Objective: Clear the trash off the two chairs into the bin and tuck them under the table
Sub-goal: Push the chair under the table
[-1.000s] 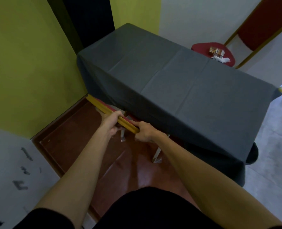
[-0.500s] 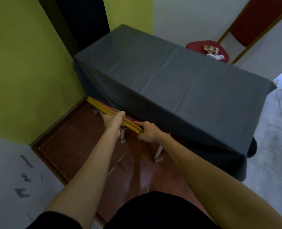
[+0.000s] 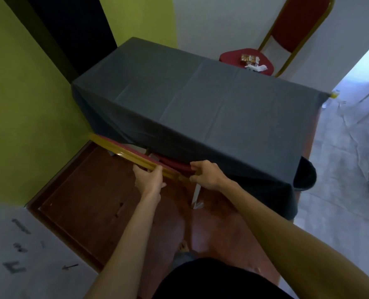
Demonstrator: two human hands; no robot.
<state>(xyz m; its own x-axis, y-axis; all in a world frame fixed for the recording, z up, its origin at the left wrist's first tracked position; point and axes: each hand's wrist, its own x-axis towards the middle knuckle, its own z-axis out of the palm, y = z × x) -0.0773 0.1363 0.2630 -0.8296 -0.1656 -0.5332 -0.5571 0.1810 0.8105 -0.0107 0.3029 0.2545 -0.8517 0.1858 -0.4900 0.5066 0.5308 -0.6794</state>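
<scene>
The near chair [image 3: 123,150], red with a gold frame, stands at the table's near side with its seat under the grey cloth. My left hand [image 3: 150,180] and my right hand [image 3: 207,174] both grip the gold top rail of its back. The table [image 3: 201,100] is draped in a dark grey cloth. Beyond the table's far edge stands the second red chair [image 3: 231,58], pulled out, with trash [image 3: 251,62] on its seat: a small printed packet and crumpled white paper. A dark round bin [image 3: 305,176] shows at the table's right end, partly hidden by the cloth.
A yellow-green wall [image 3: 24,93] and a dark doorway [image 3: 71,29] close the left side. The floor is reddish-brown under the table, with pale sheeting [image 3: 341,158] on the right. A metal table leg [image 3: 196,196] stands just below my right hand.
The chair has slid further beneath the table, and both hands have moved forward with its rail. My view has shifted back and up a little.
</scene>
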